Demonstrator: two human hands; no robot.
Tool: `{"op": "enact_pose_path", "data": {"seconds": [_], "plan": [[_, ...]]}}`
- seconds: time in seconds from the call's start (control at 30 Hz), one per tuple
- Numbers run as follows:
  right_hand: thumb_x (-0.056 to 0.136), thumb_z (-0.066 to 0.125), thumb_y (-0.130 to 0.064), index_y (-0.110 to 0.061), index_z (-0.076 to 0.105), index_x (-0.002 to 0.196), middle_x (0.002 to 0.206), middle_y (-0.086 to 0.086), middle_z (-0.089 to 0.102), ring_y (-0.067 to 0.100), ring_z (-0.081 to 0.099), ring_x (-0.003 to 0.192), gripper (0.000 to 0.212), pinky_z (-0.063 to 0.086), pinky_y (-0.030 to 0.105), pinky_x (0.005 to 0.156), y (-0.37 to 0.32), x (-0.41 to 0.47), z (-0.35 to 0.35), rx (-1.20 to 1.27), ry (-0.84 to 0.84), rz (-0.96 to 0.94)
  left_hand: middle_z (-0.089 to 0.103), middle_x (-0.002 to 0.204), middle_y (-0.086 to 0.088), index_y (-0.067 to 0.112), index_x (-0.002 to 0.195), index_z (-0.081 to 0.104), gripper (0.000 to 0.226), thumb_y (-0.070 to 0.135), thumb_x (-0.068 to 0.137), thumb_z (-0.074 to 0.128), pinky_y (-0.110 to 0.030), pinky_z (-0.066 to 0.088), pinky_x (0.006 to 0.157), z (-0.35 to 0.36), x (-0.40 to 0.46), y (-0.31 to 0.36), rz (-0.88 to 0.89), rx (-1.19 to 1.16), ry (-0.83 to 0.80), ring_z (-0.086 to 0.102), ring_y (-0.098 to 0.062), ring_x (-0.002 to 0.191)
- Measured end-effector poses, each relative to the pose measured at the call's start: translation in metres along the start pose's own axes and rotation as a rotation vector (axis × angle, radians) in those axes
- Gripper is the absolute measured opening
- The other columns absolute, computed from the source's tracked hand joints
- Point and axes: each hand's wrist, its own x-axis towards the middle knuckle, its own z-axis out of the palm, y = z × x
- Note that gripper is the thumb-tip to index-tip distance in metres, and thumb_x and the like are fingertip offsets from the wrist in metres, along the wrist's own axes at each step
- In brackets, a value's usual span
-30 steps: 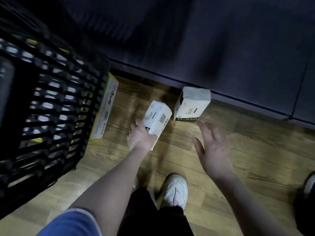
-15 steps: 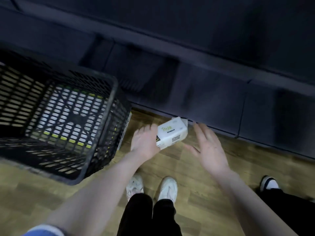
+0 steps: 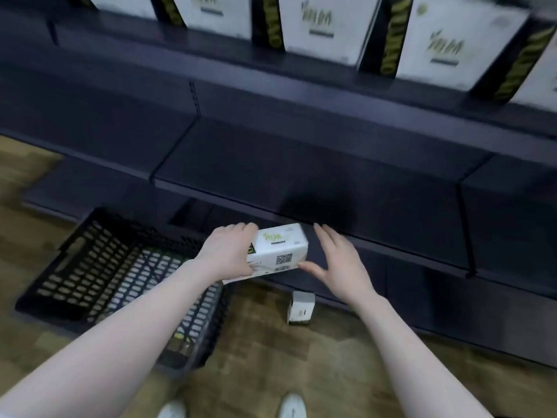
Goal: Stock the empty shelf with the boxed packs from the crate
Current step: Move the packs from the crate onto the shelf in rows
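Against left grip's (image 3: 230, 254) fingers, white pack (image 3: 275, 253).

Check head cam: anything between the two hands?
Yes: the white boxed pack. The left hand grips its left end; the right hand is open at its right end.

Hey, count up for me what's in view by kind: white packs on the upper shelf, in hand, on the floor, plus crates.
Packs on the upper shelf: 5 at least partly in view
Pack gripped by the left hand, right hand open beside it: 1
Pack on the floor: 1
Black crate: 1
Total: 8
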Motion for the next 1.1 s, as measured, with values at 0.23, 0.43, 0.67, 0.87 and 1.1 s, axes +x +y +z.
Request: {"op": "enact_pose_path", "data": {"seconds": [0.23,0.43,0.67,0.87,1.1], "plan": [[0.081,0.055,-0.059,-0.018,0.020,0.149,0.153,0.005,0.023,0.021,0.023,0.139,0.086,0.016,0.029,0.113,-0.109,0.026,-0.047,-0.027,0.155,-0.037,0.052,0.094,0.006,0.021,0.104,0.045,0.049,0.038,0.067,0.072,-0.030,0.043,0.069,-0.104,-0.038,-0.087,0.057,0.056,0.078,0.053,-0.017,0.087],[0.083,0.058,-0.055,-0.018,0.020,0.149,0.154,0.001,0.022,0.015,0.018,0.141,0.084,0.014,0.028,0.115,-0.211,0.040,-0.060,-0.007,0.257,-0.008,0.053,0.091,0.007,0.020,0.106,0.046,0.053,0.031,0.062,0.074,-0.029,0.042,0.062,-0.182,-0.086,-0.182,0.057,0.103,0.099,0.055,-0.017,0.082],[0.083,0.054,-0.058,-0.021,0.018,0.149,0.154,-0.003,0.022,0.012,0.019,0.141,0.084,0.018,0.029,0.115,-0.293,0.063,-0.088,-0.004,0.278,-0.033,0.053,0.097,0.007,0.022,0.106,0.043,0.054,0.036,0.066,0.075,-0.027,0.037,0.061,-0.253,-0.120,-0.244,0.075,0.160,0.068,0.052,-0.016,0.084],[0.083,0.053,-0.060,-0.025,0.019,0.149,0.154,-0.004,0.022,0.013,0.021,0.140,0.082,0.019,0.029,0.114,-0.321,0.095,-0.117,-0.028,0.319,-0.099,0.054,0.103,0.010,0.026,0.114,0.043,0.063,0.039,0.063,0.077,-0.032,0.048,0.074,-0.298,-0.102,-0.262,0.112,0.137,0.088,0.055,-0.015,0.092],[0.084,0.054,-0.057,-0.021,0.022,0.148,0.153,-0.002,0.025,0.015,0.025,0.138,0.080,0.020,0.027,0.111,-0.331,0.134,-0.158,-0.028,0.386,-0.168,0.058,0.099,0.013,0.028,0.111,0.047,0.062,0.039,0.058,0.078,-0.036,0.053,0.077,-0.350,-0.075,-0.266,0.124,0.054,0.131,0.058,-0.010,0.090]]}}
